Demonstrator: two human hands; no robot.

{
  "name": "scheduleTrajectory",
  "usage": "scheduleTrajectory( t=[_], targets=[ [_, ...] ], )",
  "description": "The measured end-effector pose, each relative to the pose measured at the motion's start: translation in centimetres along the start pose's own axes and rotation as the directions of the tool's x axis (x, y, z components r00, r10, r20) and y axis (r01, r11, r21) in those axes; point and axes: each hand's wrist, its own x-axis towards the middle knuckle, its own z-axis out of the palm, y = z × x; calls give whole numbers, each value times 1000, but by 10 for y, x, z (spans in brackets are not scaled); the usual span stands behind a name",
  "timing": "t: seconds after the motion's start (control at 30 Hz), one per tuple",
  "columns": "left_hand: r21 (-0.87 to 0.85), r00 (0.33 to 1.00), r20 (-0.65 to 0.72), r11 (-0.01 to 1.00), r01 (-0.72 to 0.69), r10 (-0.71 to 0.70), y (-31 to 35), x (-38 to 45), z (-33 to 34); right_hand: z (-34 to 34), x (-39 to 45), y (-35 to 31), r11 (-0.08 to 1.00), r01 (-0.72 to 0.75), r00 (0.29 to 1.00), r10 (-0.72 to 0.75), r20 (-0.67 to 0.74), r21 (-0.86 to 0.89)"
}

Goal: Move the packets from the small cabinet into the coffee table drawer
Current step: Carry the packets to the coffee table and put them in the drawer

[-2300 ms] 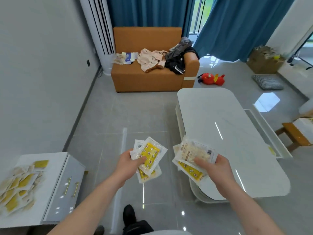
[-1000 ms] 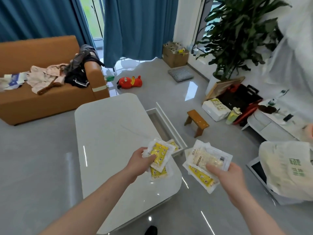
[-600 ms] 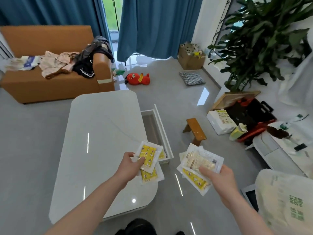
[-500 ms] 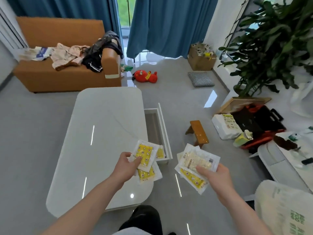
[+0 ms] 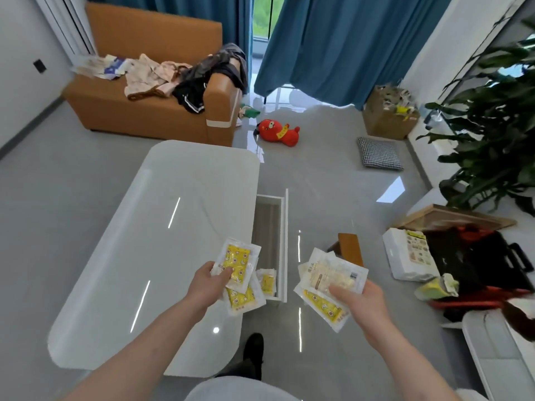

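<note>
**Q:** Packets: held where, and how?

**A:** Split between two grips. Left hand [image 5: 209, 287] curled round a small fan of packets [image 5: 238, 266], thumb pressed on the top one, yellow printed face up. Right hand [image 5: 357, 299] pinching a larger fan [image 5: 333, 277], thumb on top, fingers hidden underneath. Neither grip slack; both closed firmly on their stacks.

**Q:** Why carried fanned and flat?

**A:** Probably to keep the thin sachets from sliding out, and to allow release in one go over the drawer.

**Q:** Position relative to the drawer?

**A:** Left stack hovering over the near right edge of the white bench [image 5: 162, 233], just beside the open drawer [image 5: 269, 227]. Right stack held over bare floor, on the drawer's far side, near a small wooden stool [image 5: 350, 247]. Drawer pulled out from the bench's right side, between the two hands. At least one packet [image 5: 267, 282] already lying at its near end. Cabinet out of view.

**Q:** Orientation of the packets?

**A:** Left top packet: long axis running away from the body, tilted slightly right, toward the drawer. Right top packet: pale printed face up, long axis roughly crosswise; the yellow one beneath it angled down toward the right.

**Q:** Stage of the task?

**A:** Seemingly the delivery step, drop not yet made.
</note>
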Motion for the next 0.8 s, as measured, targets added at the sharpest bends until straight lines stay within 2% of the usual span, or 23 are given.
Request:
scheduleTrajectory(
  t=[0.2, 0.37, 0.63, 0.8],
  targets=[
    [93, 1000, -10, 995, 21, -20, 28, 51, 49, -21, 64, -17, 999, -36, 999, 36, 2, 2],
    [131, 996, -64, 989, 69, -61, 45, 86, 79, -30, 126, -26, 994, -87, 994, 91, 61, -69],
    [117, 974, -176, 980, 163, -141, 66, 143, 131, -45, 242, -46, 976, -142, 972, 169, 161, -165],
    [86, 949, -241, 970, 229, -203, 54, 200, 169, -40, 321, -37, 952, -182, 950, 235, 207, -246]
  ],
)
